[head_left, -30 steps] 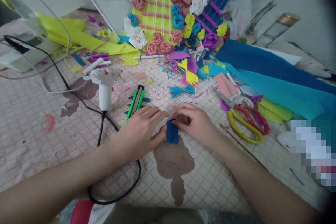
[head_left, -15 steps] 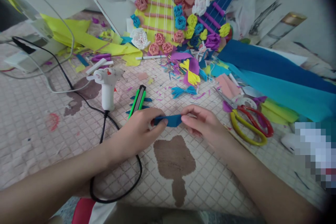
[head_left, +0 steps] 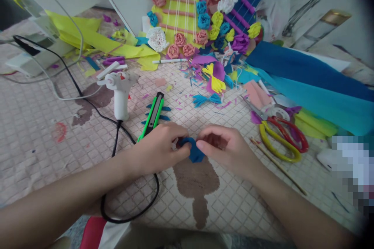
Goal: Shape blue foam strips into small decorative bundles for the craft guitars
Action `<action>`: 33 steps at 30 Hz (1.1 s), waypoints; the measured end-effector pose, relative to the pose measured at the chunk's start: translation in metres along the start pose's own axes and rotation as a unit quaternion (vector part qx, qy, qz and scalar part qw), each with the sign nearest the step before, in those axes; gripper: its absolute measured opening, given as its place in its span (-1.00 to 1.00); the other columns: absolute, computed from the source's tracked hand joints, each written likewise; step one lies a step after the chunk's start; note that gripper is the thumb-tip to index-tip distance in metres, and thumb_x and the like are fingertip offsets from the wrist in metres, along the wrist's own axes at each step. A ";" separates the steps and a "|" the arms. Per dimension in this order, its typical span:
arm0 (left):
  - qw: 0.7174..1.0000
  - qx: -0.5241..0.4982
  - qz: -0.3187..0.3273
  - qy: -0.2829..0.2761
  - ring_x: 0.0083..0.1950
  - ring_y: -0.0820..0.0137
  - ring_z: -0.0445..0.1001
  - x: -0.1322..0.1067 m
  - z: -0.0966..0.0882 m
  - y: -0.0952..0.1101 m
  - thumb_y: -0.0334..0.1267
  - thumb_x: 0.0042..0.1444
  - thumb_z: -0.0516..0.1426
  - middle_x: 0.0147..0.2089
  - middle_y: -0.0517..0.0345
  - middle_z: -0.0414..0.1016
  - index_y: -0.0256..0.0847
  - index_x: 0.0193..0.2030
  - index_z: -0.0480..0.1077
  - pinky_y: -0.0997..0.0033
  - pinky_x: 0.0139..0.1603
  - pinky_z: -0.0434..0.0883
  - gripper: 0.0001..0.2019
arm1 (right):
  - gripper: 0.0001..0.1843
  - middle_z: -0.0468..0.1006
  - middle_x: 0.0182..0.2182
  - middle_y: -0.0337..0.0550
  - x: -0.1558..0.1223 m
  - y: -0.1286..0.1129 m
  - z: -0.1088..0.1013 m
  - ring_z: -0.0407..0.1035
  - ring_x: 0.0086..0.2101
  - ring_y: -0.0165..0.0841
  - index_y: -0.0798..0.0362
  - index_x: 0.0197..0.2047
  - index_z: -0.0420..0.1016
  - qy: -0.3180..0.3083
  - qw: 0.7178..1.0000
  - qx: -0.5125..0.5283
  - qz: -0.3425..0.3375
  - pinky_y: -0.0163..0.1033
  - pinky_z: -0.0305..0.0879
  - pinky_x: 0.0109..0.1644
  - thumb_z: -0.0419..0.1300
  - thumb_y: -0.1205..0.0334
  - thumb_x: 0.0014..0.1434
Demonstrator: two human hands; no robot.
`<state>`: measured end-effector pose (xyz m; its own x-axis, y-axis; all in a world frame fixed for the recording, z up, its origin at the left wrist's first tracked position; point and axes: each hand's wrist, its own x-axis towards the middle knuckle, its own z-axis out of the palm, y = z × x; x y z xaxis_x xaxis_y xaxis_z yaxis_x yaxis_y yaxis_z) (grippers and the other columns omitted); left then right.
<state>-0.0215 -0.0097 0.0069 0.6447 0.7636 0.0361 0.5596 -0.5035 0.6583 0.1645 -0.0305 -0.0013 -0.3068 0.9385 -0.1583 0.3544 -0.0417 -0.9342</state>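
Left grip [head_left: 163, 144] pinches a small, bent, dark-blue paper piece [head_left: 197, 156] between thumb and fingers; right grip [head_left: 226, 146] curls partway closed at its other edge, though I cannot tell whether it holds on. The piece is between the 2 grips, over a cream, diamond-patterned desk [head_left: 239, 210].

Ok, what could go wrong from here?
The black cord passes under the left forearm, so a sweep of that arm might snag it and drag the glue gun. The cutter lies close to the left hand and could get knocked. The blue paper pinched there is small and bent, so it might crease or slip.
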 end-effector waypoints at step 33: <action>0.977 0.193 0.085 0.011 -0.21 0.32 0.39 -0.003 0.011 -0.010 -0.36 0.19 -0.03 -0.26 0.02 0.41 -0.26 -0.27 0.46 0.28 -0.21 0.42 -0.78 | -0.90 0.49 -0.55 -0.24 0.011 0.018 0.003 0.37 -0.53 -0.43 0.04 -0.49 0.44 0.135 0.953 -0.260 -0.071 -0.31 0.28 -0.46 0.17 0.40 0.00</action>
<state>-0.0233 -0.0113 -0.0076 0.7360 0.6625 0.1392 0.6034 -0.7352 0.3087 0.1647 -0.0216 -0.0207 -0.1707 0.9789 0.1120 0.7382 0.2024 -0.6435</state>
